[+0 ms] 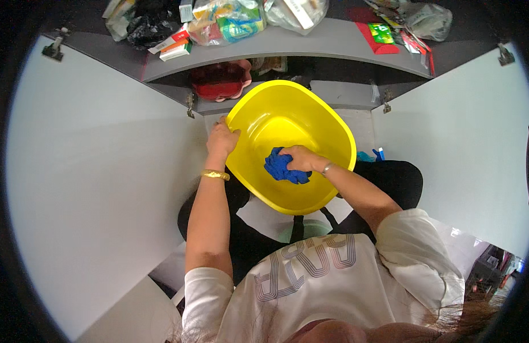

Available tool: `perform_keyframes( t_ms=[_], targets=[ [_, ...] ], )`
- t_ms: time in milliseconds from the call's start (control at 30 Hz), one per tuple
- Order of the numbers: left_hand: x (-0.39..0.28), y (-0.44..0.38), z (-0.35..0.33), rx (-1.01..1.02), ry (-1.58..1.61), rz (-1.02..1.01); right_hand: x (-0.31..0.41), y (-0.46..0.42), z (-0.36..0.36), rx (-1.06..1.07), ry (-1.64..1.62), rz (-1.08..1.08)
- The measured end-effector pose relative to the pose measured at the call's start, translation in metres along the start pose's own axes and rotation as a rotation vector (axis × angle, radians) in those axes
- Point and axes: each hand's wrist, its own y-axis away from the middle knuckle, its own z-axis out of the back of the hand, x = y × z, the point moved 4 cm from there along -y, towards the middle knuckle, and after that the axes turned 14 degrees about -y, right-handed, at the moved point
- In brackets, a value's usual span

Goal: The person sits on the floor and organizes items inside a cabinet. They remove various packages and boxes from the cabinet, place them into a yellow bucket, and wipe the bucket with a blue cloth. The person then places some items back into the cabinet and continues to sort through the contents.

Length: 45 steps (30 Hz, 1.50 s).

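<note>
A large yellow plastic basin (329, 128) is held tilted in front of me, its hollow facing up towards me. My left hand (222, 139) grips the basin's left rim, thumb on the inside and fingers wrapped out of sight behind it. Inside the basin, my right hand (302, 158) clutches a crumpled blue cloth (286, 169) and presses it against the inner wall. Part of the cloth is hidden beneath that hand.
Two white cabinet doors, left (97, 171) and right (466, 141), stand open on either side. A red basin with a pink scalloped edge (221, 81) lies in the lower compartment. Plastic bags (296, 13), small boxes (175, 50) and packets (381, 33) crowd the shelf (333, 36) above.
</note>
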Motion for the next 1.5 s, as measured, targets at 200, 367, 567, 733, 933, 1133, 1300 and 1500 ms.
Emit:
perform_keyframes(
  t_ms=[200, 367, 567, 733, 933, 1133, 1300, 1500],
  targets=[
    [-0.002, 0.0, 0.015, 0.071, -0.036, 0.018, 0.007, 0.068, 0.036, -0.291, -0.309, 0.021],
    [0.041, -0.027, -0.035, -0.06, 0.362, 0.001, 0.002, 0.09, 0.046, -0.455, -0.372, 0.005],
    [-0.047, 0.026, 0.018, 0.084, 0.848, -0.163, -0.01, 0.114, 0.075, -0.607, -0.371, -0.075],
    [-0.076, 0.077, 0.053, -0.027, 0.675, -0.198, -0.017, 0.113, 0.088, -0.751, -0.392, -0.075],
    [-0.09, 0.09, 0.058, -0.125, 0.701, -0.363, -0.026, 0.089, 0.074, -0.747, -0.315, -0.066],
    [-0.094, 0.091, 0.061, -0.083, 0.809, -0.387, -0.026, 0.082, 0.071, -0.719, -0.429, -0.027],
    [-0.074, 0.098, 0.088, -0.103, 1.085, -0.33, -0.022, 0.102, 0.087, -0.761, -0.401, -0.1],
    [-0.081, 0.142, 0.123, -0.132, 1.227, -0.29, 0.012, 0.124, 0.1, -0.797, -0.351, -0.088]
  ],
)
